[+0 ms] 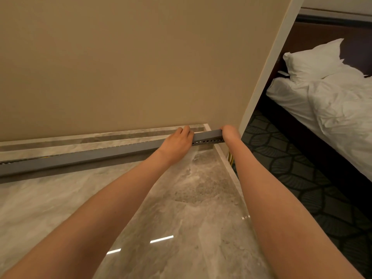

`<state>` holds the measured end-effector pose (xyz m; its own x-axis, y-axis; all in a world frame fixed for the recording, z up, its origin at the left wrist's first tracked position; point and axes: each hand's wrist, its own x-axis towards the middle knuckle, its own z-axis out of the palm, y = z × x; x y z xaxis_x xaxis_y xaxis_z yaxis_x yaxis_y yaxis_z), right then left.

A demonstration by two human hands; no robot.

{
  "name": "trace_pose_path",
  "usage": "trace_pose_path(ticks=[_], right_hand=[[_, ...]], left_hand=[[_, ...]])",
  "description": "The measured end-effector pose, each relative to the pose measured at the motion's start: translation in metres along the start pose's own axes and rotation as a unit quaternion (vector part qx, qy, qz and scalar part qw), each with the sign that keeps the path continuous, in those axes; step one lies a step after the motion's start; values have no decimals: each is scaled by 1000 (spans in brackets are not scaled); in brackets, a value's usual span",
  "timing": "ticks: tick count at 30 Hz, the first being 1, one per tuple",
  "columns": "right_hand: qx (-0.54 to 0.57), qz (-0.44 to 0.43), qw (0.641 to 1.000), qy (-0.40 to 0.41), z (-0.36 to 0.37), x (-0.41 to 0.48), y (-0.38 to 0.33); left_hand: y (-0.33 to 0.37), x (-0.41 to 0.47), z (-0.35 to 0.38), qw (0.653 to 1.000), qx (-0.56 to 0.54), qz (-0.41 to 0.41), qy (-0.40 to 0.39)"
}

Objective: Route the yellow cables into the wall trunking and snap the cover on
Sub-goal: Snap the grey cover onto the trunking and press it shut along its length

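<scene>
Right now you're reaching both bare arms down to a grey trunking (pixel 84 158) lying along the marble floor (pixel 181 208) at the wall (pixel 120 67) base. Your left hand (pixel 178 140) is lying over the trunking, fingers curled round it. Your right hand (pixel 230 132) is gripping its end by the wall corner. Yellow cables (pixel 230 159) are showing just below your right wrist. Bed (pixel 332 101) w/ white pillow at right.
</scene>
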<state>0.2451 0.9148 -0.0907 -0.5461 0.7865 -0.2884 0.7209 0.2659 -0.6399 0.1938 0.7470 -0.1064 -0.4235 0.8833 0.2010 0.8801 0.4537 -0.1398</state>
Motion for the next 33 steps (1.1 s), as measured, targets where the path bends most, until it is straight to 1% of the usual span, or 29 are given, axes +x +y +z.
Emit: trace_pose_path(ticks=[2,5,8,12,15,18,24,29,33], right_hand=[[1,-16,1000,0,1,-1,-2],[-2,-28,1000,-5,3,-1,-1],[74,-17,997,13,8,-2,3],[182,-27,982,39,10,-5,12],[213,-40,976,27,7,-4,13],[247,-28,969,3,3,-2,13],[324,4,946,13,1,-5,17],[330,9,944,27,1,-9,18],[294,26,952,79,0,-11,18]], left_hand=[[2,2,-1,1000,-13,-20,14],[4,1,-4,998,-45,-50,-2],[3,3,-12,996,-67,-59,-24],[4,4,-15,993,-94,-66,-34],[4,2,-17,991,-109,-70,-37],[6,2,-19,988,-125,-78,-41],[17,3,-24,983,-145,-99,-54],[21,4,-27,985,-133,-95,-50],[25,1,-29,987,-127,-93,-37]])
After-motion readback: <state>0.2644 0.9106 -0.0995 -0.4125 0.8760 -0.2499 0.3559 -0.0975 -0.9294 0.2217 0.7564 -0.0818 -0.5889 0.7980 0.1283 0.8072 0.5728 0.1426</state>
